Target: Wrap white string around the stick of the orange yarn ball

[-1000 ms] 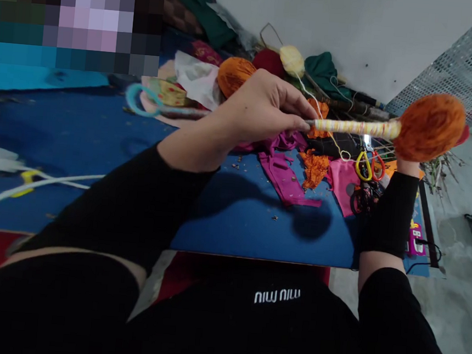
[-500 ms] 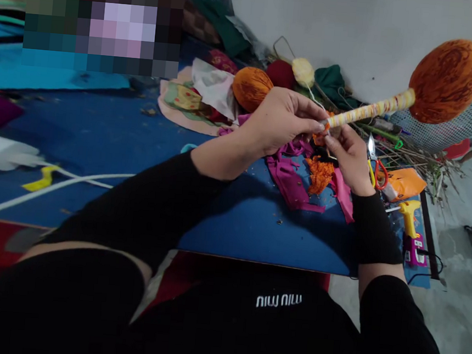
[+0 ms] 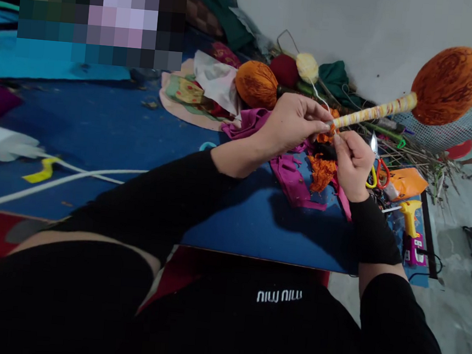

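Observation:
My left hand (image 3: 296, 119) pinches the near end of a stick (image 3: 376, 111) wrapped in yellow and white strips. At the stick's far end is an orange cloth-covered ball (image 3: 449, 85) with dark patterning, held up over the table. Just below the stick's near end, my right hand (image 3: 353, 160) has thumb and forefinger pressed together; what lies between them is too small to make out. Under the hands are orange crumpled cloth (image 3: 322, 172) and magenta cloth strips (image 3: 291, 182). A second orange ball (image 3: 256, 84) rests behind my left hand.
Scissors (image 3: 379, 170), an orange packet (image 3: 407, 183) and a yellow and purple glue gun (image 3: 412, 220) lie on the right of the blue table (image 3: 232, 221). Twigs and a pale yellow ball (image 3: 307, 67) are behind. A white cable (image 3: 74, 176) crosses the left side.
My right hand has turned slightly and moved a little lower and right at the stick's near end. My left hand still pinches the stick. The view has shifted slightly.

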The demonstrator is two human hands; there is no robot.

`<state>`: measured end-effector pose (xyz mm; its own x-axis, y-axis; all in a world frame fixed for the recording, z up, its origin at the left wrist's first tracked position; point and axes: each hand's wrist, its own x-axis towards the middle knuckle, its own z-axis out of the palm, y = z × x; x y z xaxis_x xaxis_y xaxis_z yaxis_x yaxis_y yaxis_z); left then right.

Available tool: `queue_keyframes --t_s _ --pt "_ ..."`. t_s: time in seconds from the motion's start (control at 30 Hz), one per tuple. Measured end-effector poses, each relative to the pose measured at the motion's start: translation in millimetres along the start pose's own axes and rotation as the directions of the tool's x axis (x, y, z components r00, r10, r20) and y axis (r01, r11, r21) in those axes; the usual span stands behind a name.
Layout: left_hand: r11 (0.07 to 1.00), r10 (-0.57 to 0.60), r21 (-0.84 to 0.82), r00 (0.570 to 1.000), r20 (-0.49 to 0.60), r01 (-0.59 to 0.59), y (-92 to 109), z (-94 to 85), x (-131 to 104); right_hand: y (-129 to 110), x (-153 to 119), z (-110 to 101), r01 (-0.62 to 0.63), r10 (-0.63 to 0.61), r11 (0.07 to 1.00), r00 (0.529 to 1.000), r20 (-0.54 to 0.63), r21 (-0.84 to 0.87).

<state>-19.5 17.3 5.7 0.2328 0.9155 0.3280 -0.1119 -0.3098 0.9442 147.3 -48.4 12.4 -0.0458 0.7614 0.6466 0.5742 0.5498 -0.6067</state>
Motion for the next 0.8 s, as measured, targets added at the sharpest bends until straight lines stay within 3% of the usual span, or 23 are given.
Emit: queue_keyframes --t_s 0.1,0.27,0.43,0.67,0.8 --pt "0.999 0.013 0.037 1.0 0.004 -0.013 -0.7 0.5 -0.9 -0.3 -0.1 -0.8 0.001 -0.001 1.0 1.0 0.012 0.002" --pt "0.986 0.136 0.106 0.989 -0.06 -0.13 4.5 5.8 -5.1 3.2 1.7 2.0 -0.028 0.03 0.999 0.995 -0.092 0.024" --pt "0.971 0.196 0.159 0.974 -0.116 -0.176 13.1 9.2 -14.6 5.7 1.1 5.3 -0.054 0.063 0.995 0.991 -0.117 0.079" --pt "0.962 0.213 0.198 0.972 -0.101 -0.19 18.0 8.5 -21.0 2.5 1.3 2.7 -0.061 0.066 0.997 0.994 -0.092 0.054" --pt "0.957 0.222 0.213 0.971 -0.092 -0.199 18.8 8.2 -22.4 6.3 5.0 2.3 -0.125 0.124 0.986 0.992 0.021 0.11"
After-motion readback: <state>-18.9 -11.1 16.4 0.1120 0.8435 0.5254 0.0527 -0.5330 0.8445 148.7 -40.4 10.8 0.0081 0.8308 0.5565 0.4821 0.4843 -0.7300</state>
